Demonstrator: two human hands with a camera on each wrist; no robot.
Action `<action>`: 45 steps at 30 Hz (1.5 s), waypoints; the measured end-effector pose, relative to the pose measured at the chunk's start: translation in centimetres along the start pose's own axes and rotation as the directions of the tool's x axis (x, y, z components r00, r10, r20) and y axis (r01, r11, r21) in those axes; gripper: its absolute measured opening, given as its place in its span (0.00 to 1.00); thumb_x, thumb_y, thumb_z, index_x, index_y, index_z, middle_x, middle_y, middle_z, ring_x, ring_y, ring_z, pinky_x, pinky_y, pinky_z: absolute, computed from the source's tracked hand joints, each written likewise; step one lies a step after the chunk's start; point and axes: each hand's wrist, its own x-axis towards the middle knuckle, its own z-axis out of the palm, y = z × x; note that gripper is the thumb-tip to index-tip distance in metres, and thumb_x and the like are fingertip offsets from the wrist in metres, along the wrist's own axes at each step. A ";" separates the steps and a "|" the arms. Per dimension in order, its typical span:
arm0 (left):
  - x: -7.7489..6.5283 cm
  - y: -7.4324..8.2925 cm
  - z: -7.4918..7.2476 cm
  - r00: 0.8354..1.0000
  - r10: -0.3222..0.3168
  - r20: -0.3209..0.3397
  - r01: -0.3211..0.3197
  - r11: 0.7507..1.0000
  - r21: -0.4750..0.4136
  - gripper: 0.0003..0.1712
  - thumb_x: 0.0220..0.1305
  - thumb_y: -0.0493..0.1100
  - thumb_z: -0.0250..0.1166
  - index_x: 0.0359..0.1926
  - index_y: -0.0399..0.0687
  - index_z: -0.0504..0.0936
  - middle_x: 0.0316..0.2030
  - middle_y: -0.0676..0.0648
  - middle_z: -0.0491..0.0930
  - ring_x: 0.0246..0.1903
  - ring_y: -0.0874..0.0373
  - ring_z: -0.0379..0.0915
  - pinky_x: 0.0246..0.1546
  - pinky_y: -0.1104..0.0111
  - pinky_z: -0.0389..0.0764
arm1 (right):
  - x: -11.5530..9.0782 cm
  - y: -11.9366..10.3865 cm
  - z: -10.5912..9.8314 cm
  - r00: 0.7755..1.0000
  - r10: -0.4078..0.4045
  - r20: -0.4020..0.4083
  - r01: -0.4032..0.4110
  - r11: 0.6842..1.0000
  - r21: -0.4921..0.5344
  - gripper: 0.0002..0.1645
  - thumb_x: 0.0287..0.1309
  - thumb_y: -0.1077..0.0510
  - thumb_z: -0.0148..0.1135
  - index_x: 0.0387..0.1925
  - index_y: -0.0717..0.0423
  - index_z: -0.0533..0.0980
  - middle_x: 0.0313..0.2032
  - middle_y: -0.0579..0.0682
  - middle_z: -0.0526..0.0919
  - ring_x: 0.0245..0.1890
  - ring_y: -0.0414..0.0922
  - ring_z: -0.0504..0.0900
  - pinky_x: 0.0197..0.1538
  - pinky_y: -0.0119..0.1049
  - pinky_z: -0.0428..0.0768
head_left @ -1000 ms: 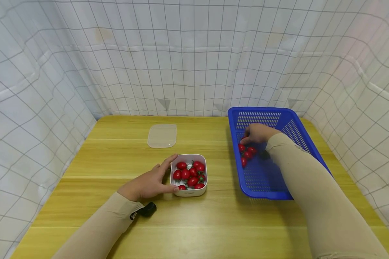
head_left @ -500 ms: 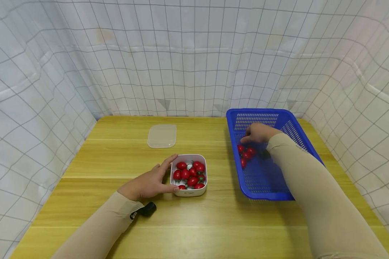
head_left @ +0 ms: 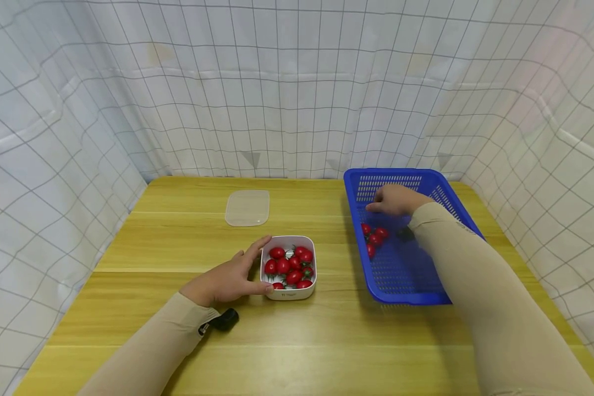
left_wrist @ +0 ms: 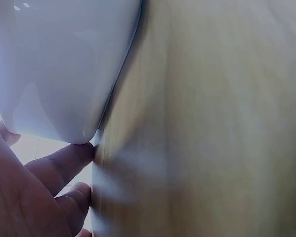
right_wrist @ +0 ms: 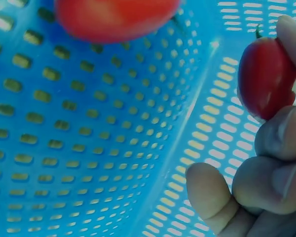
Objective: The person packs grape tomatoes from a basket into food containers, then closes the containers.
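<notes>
My left hand (head_left: 227, 279) holds the left side of a white square box (head_left: 288, 295), thumb at the front corner and index finger at the back corner. Several red cherry tomatoes (head_left: 283, 266) lie inside it. In the left wrist view, fingertips (left_wrist: 76, 154) touch the white wall of the box (left_wrist: 64, 74). Over in the blue basket (head_left: 411, 298), my right hand (head_left: 397, 200) pinches a cherry tomato (right_wrist: 265, 79) between thumb and finger, seen in the right wrist view; the head view hides it. Several more tomatoes (head_left: 375, 240) rest along the basket's left wall.
A translucent lid (head_left: 247, 208) lies flat on the wooden table (head_left: 297, 346), behind the box. White grid-patterned curtains (head_left: 297, 110) close in the back and both sides. The basket's raised rim surrounds the right hand.
The blue basket has slid slightly to the left, along with the loose tomatoes in it. My right hand stays over its back part, now farther from the loose tomatoes. My left hand has not moved.
</notes>
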 end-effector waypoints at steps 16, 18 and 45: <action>0.0 0.2 0.0 1.000 -0.008 0.005 0.008 1.000 0.004 0.63 0.63 0.66 0.72 0.85 0.68 0.39 0.84 0.41 0.46 0.80 0.22 0.38 0.76 0.28 0.50 | -0.9 -1.7 -1.5 0.989 -0.101 -0.105 0.100 0.995 -0.009 0.26 0.78 0.41 0.55 0.34 0.58 0.82 0.27 0.46 0.76 0.27 0.45 0.72 0.33 0.40 0.71; 0.0 0.1 0.0 1.000 -0.005 0.007 0.005 1.000 0.003 0.63 0.63 0.66 0.71 0.85 0.68 0.39 0.85 0.42 0.46 0.80 0.22 0.37 0.76 0.28 0.49 | -1.2 -2.2 -1.8 0.985 -0.126 -0.118 0.127 0.992 0.000 0.25 0.78 0.42 0.56 0.35 0.58 0.82 0.28 0.47 0.78 0.27 0.44 0.72 0.34 0.40 0.72; 0.1 -0.1 -0.1 1.000 -0.006 0.007 0.006 1.000 0.016 0.63 0.62 0.69 0.71 0.85 0.70 0.39 0.84 0.42 0.47 0.80 0.21 0.36 0.74 0.27 0.52 | -4.4 -14.2 -2.4 0.925 -0.377 -0.038 0.377 0.926 0.002 0.14 0.71 0.44 0.67 0.43 0.50 0.82 0.32 0.44 0.81 0.29 0.41 0.75 0.35 0.36 0.75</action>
